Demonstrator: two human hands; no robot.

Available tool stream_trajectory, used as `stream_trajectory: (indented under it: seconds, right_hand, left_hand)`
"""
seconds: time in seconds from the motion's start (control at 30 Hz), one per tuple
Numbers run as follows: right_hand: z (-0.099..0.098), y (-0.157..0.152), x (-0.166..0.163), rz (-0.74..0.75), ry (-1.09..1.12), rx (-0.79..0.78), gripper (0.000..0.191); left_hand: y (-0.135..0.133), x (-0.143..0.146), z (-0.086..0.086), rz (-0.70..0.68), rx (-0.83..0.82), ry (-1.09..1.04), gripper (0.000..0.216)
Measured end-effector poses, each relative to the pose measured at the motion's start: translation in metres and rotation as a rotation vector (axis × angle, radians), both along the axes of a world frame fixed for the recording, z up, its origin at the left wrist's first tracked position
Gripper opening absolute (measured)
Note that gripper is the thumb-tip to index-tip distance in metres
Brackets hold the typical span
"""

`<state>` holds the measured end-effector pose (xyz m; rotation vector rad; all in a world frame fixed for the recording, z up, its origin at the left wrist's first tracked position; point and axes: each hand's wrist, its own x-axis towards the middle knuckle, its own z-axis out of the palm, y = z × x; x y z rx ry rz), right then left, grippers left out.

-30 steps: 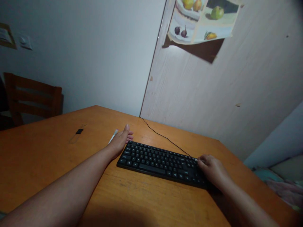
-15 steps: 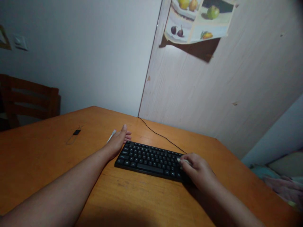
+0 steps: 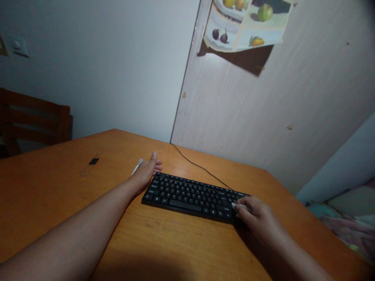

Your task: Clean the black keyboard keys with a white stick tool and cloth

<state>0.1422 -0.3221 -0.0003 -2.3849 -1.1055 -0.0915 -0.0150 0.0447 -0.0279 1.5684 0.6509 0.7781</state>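
Observation:
A black keyboard (image 3: 187,195) lies on the wooden table, its right end partly hidden by my right hand. At its left end rests my left hand (image 3: 145,171), thumb up and fingers stretched out past the keyboard's back corner; the palm side is against or very near that end. Over the right-hand keys, my right hand (image 3: 258,214) pinches a small crumpled white wad (image 3: 241,206), which looks like tissue or cotton. Most of the wad is hidden by the fingers. Behind my left hand lies a thin white item (image 3: 137,166), partly covered by the wrist.
A thin black cable (image 3: 202,166) runs from the keyboard's back to the wall. On the table's left (image 3: 43,183) lies a small black object with thin wire-like loops (image 3: 94,160). A wooden chair (image 3: 35,121) stands beyond, and fabric (image 3: 351,222) lies at the right.
My right hand has slid right along the keyboard with the white wad, uncovering more keys. My left hand stays at the left end. The view has shifted slightly.

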Motion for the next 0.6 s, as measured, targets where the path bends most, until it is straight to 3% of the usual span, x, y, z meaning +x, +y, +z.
stream_trajectory:
  seconds: [0.13, 0.2, 0.5, 0.6]
  right_hand:
    - [-0.003, 0.006, -0.037, 0.156, 0.03, 0.014, 0.027]
    - [-0.005, 0.004, -0.042, 0.158, 0.023, -0.006, 0.027]
    - [-0.011, -0.067, 0.02, -0.141, -0.022, -0.085, 0.03]
    - [-0.008, -0.076, 0.027, -0.23, -0.031, -0.047, 0.031]
  left_hand:
    - [0.001, 0.0, 0.001, 0.007, -0.006, -0.006, 0.081]
    - [0.002, 0.0, 0.0, 0.005, -0.01, -0.012, 0.082]
    - [0.006, 0.001, -0.003, -0.002, -0.013, -0.032, 0.075]
    - [0.004, 0.0, 0.0, -0.002, -0.013, -0.023, 0.078]
